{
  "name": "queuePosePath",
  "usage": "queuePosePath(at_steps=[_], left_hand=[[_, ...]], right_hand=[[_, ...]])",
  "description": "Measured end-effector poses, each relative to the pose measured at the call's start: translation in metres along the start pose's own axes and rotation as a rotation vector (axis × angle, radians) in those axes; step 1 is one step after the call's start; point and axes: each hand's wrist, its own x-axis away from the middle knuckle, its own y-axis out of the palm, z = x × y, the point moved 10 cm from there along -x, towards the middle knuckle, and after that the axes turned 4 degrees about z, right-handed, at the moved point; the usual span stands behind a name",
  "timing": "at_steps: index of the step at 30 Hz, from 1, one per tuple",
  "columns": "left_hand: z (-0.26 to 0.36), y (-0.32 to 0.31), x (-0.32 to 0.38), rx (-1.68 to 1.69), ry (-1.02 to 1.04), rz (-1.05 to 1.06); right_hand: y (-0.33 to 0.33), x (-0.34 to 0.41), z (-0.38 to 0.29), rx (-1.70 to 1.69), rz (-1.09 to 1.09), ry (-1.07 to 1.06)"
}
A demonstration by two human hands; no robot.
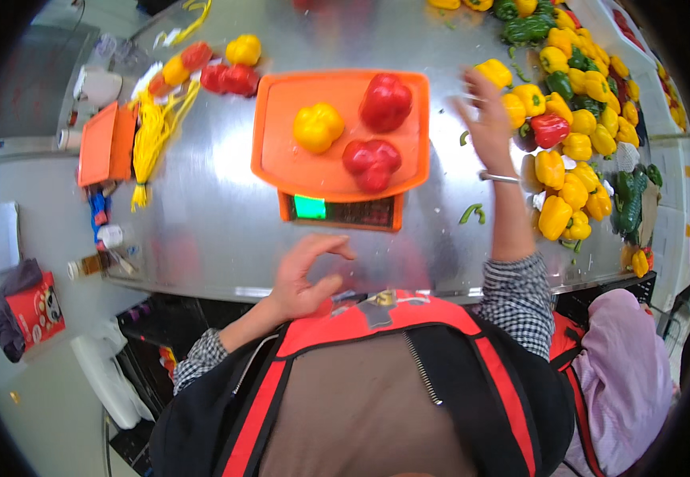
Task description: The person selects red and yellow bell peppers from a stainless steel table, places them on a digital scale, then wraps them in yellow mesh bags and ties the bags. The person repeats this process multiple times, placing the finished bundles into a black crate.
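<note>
An orange weighing scale tray [273, 161] holds a yellow bell pepper [318, 127] and two red bell peppers, one at the back right [386, 102] and one in front of it [372, 164]. Below the tray, the scale's display [309, 207] glows green. My left hand [309, 277] hovers at the table's front edge, just short of the scale, fingers curled apart around nothing. To the right of the tray, my right hand [488, 122] is raised and slightly blurred, fingers spread and nothing visible in its grasp. A yellow bell pepper [495, 73] lies right beside its fingertips.
Yellow peppers [572, 191] pile up along the right of the metal table [213, 238], with green peppers [631, 200] among them. Left of the scale lie bagged red peppers [229, 79], yellow mesh nets [157, 140] and an orange box [106, 146]. Another person's pink sleeve [625, 358] is close at right.
</note>
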Motion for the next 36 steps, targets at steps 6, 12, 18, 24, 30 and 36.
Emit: queuePosePath(at_steps=[6, 12, 18, 24, 30, 36], left_hand=[[-0.174, 0.051, 0.241, -0.304, -0.511, -0.523], [-0.099, -0.137, 0.130, -0.822, -0.184, 0.020], [-0.040, -0.141, -0.040, -0.536, 0.132, 0.362], [-0.059, -0.087, -0.082, -0.369, 0.103, 0.267], [-0.085, -0.087, -0.087, -0.079, -0.060, 0.253], [-0.074, -0.083, -0.126, -0.292, 0.005, 0.262]], right_hand=[[-0.114, 0.134, 0.111, -0.083, 0.171, 0.586], [-0.120, 0.149, 0.090, 0.045, 0.124, 0.422], [-0.027, 0.071, -0.005, -0.380, 0.112, 0.212], [0.009, 0.043, -0.005, -0.594, 0.182, 0.371], [-0.011, 0.055, 0.050, -0.317, 0.305, 0.433], [-0.119, 0.104, 0.078, 0.809, 0.212, 0.240]])
